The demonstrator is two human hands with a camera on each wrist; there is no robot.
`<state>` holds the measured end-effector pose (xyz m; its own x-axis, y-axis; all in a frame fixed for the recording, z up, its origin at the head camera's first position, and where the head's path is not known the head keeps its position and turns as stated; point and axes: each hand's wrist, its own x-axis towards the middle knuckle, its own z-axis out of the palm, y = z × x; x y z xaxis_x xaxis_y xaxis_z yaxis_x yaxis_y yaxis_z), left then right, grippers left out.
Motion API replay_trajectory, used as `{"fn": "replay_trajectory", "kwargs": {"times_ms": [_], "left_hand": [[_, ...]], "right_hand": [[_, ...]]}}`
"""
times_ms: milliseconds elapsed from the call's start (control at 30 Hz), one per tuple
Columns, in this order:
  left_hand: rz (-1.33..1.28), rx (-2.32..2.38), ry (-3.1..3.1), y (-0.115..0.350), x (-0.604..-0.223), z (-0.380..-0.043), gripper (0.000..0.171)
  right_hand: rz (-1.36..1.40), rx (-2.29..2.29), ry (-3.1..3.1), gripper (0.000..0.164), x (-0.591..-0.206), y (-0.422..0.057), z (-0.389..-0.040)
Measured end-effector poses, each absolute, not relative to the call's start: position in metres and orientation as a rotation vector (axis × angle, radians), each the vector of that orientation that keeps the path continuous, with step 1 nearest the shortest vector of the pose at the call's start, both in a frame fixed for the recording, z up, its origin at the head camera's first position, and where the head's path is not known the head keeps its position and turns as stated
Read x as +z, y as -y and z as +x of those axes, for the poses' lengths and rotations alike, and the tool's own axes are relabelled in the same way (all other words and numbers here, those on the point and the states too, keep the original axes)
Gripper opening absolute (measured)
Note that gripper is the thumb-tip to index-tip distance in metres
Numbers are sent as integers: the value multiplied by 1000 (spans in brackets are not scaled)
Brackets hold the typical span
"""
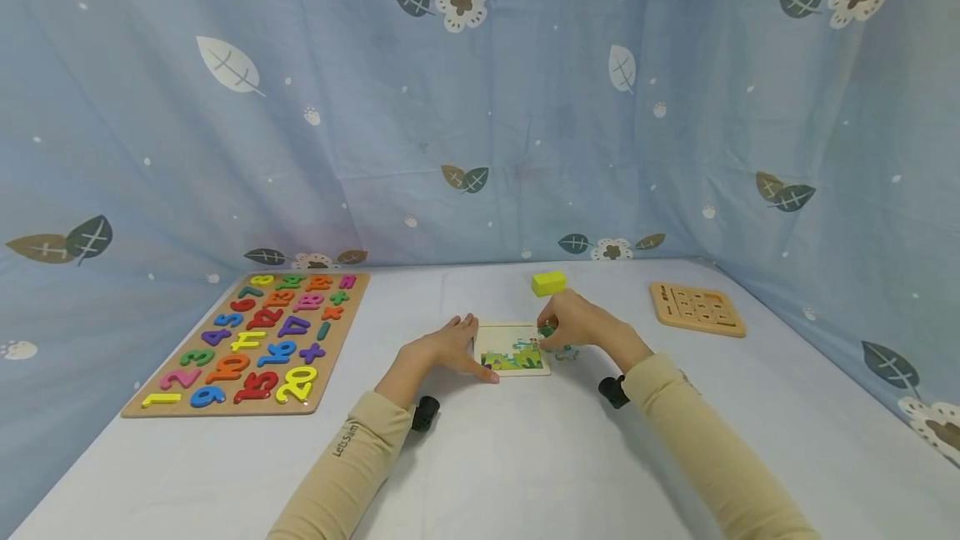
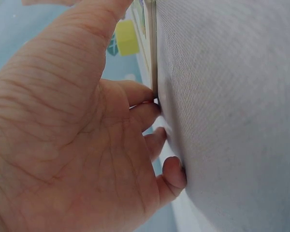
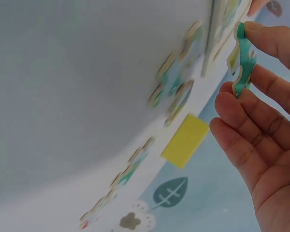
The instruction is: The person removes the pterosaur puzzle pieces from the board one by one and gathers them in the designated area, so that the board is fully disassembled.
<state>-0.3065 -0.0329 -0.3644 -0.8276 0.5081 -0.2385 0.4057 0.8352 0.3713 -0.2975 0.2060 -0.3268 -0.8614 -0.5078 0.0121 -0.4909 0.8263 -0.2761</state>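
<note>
A small jigsaw puzzle board (image 1: 498,333), pale wood with a raised rim, lies on the table, with green and yellow pieces fitted along its near part. My left hand (image 1: 447,348) holds the board's left end, thumb at the near edge and index finger at the far corner; the other fingertips (image 2: 174,170) touch the cloth. Over the board's right edge, my right hand (image 1: 576,322) pinches a teal-green puzzle piece (image 3: 244,60) between thumb and fingers. Loose puzzle pieces (image 1: 567,353) lie right of the board, partly hidden by that hand in the head view.
A yellow block (image 1: 549,282) stands behind the board. On the left lies a wooden number board (image 1: 324,390) with colourful numerals and signs; at the right is a small wooden number-tile tray (image 1: 697,309). A blue patterned curtain (image 1: 525,107) hangs behind the white-covered table.
</note>
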Motion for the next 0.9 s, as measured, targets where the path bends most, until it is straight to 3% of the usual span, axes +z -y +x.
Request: {"fn": "replay_trajectory", "kwargs": {"times_ms": [900], "left_hand": [[682, 487, -2694, 33, -363, -304, 113]], "right_hand": [[-698, -413, -2960, 27, -336, -267, -288]]}}
